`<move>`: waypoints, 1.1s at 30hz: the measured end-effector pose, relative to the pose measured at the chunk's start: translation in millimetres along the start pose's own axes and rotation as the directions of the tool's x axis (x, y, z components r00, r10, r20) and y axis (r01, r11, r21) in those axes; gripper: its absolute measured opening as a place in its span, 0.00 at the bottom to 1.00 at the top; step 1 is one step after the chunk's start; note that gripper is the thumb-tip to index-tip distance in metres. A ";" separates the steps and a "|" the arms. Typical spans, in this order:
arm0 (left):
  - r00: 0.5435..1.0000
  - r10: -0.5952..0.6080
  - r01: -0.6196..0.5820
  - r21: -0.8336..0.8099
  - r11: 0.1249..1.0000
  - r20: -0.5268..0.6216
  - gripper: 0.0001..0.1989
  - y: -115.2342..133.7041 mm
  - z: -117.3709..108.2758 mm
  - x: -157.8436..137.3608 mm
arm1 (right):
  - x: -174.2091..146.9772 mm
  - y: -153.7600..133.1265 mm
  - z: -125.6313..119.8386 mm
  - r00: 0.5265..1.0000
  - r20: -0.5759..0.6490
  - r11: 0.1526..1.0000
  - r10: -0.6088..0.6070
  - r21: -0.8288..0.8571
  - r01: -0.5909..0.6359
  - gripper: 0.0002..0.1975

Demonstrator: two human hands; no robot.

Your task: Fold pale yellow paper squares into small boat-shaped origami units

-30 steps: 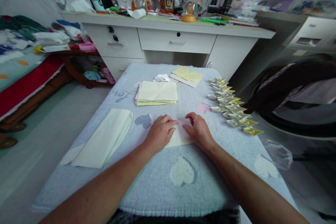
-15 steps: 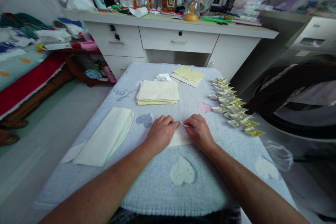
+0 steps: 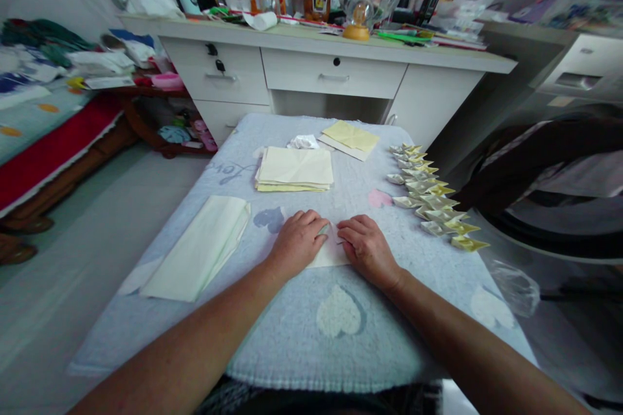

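1. Fingers (image 3: pixel 309 215) of the left hand (image 3: pixel 294 238) lie bent over a pale sheet (image 3: pixel 327 259), seemingly weighting it against sliding; whether they also pinch it cannot be told.
2. Right hand (image 3: pixel 368 248) faces it across the sheet, fingers curled in beside a small raised edge, probably to guide that edge; the grip itself is too hidden to judge.
3. The sheet lies midway across the cloth-covered counter (image 3: pixel 277 343), between both hands, where each reaches it easily.
4. Just beyond sits a stack of papers (image 3: pixel 294 167), likely placed within short reach yet clear of the hands.
5. To the left lies a large folded paper (image 3: pixel 197 249), apparently set aside for elbow room.
6. Farther out, a yellow sheet (image 3: pixel 349 134) overlaps a white sheet (image 3: pixel 350 150), near some crumpled paper (image 3: pixel 302 142).
7. Along the right side, pointed paper shapes (image 3: pixel 438 216) stand in close rows, presumably grouped to save space and avoid knocks.
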State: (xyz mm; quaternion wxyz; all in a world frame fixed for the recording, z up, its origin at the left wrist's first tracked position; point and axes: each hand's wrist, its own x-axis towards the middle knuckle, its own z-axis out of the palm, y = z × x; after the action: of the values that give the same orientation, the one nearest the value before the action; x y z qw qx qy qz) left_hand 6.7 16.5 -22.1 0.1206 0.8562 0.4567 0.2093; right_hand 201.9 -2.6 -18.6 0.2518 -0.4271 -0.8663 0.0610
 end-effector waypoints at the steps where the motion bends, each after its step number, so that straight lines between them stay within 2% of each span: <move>1: 1.000 -0.002 0.002 -0.003 1.000 -0.003 0.12 -0.2 0.3 0.1 | -0.5 -0.5 -0.3 1.000 0.006 1.000 -0.013 -0.020 0.014 0.10; 13: 1.000 -0.008 0.008 0.011 1.000 0.007 0.18 -2.3 3.0 0.8 | -7.6 -0.3 3.3 0.995 0.015 0.983 -0.098 -0.156 0.099 0.11; 33: 1.000 0.016 -0.017 0.048 0.999 0.021 0.16 -1.8 2.8 -1.4 | -12.1 1.1 -0.5 0.993 0.090 0.988 -0.081 -0.126 0.092 0.12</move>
State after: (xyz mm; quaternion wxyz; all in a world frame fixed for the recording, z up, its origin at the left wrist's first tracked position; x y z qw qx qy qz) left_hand 6.0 16.3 -25.6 0.1028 0.8646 0.4535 0.1905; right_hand 209.0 -11.3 -23.2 0.1890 -0.4018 -0.8959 0.0116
